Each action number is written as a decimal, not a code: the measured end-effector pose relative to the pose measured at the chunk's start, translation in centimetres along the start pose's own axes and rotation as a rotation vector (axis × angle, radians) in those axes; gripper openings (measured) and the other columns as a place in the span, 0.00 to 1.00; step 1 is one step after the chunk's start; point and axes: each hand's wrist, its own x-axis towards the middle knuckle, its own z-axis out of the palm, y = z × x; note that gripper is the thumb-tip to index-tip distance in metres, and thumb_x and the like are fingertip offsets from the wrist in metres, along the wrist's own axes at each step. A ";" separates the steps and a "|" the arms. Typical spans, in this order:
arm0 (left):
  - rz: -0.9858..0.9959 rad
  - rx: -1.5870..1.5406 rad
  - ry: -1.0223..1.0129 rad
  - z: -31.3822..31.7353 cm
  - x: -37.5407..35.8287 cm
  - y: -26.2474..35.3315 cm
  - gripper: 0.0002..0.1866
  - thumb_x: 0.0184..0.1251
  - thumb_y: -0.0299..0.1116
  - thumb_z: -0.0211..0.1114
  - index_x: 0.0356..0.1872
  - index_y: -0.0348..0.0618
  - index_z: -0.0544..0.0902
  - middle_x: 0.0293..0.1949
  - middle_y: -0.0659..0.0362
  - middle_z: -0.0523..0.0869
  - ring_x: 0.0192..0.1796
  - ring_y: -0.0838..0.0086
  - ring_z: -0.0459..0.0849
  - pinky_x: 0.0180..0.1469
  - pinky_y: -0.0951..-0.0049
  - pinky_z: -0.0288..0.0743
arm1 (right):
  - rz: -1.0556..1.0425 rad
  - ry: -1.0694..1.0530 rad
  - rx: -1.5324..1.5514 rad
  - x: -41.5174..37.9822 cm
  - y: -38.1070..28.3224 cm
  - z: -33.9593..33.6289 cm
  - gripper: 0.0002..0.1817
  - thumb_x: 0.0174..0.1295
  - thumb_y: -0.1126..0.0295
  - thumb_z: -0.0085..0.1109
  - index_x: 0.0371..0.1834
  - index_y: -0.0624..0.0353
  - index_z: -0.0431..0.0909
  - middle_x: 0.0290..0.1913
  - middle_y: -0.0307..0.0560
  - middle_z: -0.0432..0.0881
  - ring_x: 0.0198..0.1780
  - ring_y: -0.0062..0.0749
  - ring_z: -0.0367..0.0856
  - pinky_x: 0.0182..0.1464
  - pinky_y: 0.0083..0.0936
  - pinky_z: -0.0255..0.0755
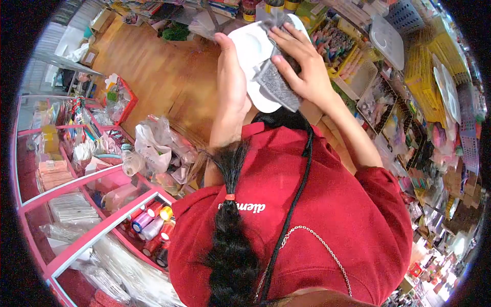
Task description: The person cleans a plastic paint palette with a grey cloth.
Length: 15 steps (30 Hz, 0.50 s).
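Note:
A white plastic tray with rounded hollows is held tilted at the top centre. My left hand supports it from the left edge, its thumb stretched out and its other fingers hidden behind the tray. On the right side of the tray, my right hand presses a grey cloth against the surface, fingers lying over the fabric. Part of the cloth bunches up beyond my fingertips at the tray's top edge.
Pink-framed glass compartments with packets and ribbon spools stand at left. Plastic bags lie beside them. Shelves with yellow baskets and small goods line the right. A red-edged box sits on the wooden floor.

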 end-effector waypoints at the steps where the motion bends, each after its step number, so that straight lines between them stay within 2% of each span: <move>1: -0.019 -0.002 0.018 -0.2 0.0 0.1 0.41 0.65 0.67 0.39 0.57 0.34 0.69 0.52 0.49 0.78 0.53 0.65 0.78 0.55 0.66 0.72 | -0.022 -0.015 -0.041 -0.2 0.3 -0.2 0.19 0.58 0.62 0.57 0.51 0.57 0.75 0.55 0.50 0.76 0.61 0.47 0.68 0.63 0.40 0.60; 5: -0.029 0.028 -0.032 0.1 -0.2 0.0 0.40 0.66 0.66 0.37 0.57 0.33 0.69 0.53 0.49 0.77 0.53 0.65 0.78 0.54 0.65 0.73 | -0.155 0.056 -0.213 -0.3 2.0 -1.2 0.13 0.55 0.66 0.61 0.43 0.56 0.77 0.45 0.45 0.79 0.55 0.41 0.72 0.55 0.36 0.66; 8: 0.015 0.032 -0.062 0.6 -0.1 -0.7 0.40 0.66 0.65 0.36 0.57 0.34 0.68 0.53 0.49 0.77 0.53 0.64 0.78 0.54 0.65 0.73 | -0.161 0.139 -0.252 0.2 2.6 -1.4 0.11 0.57 0.72 0.58 0.44 0.56 0.79 0.49 0.44 0.79 0.58 0.42 0.72 0.57 0.36 0.66; 12: 0.082 0.010 -0.008 0.6 0.0 -0.9 0.41 0.66 0.66 0.36 0.57 0.34 0.68 0.54 0.50 0.77 0.54 0.64 0.78 0.54 0.64 0.73 | -0.019 0.128 0.154 0.7 1.7 -0.2 0.15 0.56 0.76 0.57 0.47 0.54 0.80 0.51 0.44 0.80 0.64 0.45 0.67 0.63 0.36 0.62; 15: 0.115 -0.032 0.015 0.0 0.3 -0.6 0.41 0.65 0.67 0.37 0.57 0.35 0.69 0.54 0.50 0.77 0.53 0.63 0.78 0.55 0.63 0.72 | -0.028 0.092 0.260 1.0 1.4 -0.1 0.16 0.55 0.80 0.55 0.46 0.53 0.81 0.50 0.42 0.81 0.61 0.42 0.71 0.63 0.36 0.62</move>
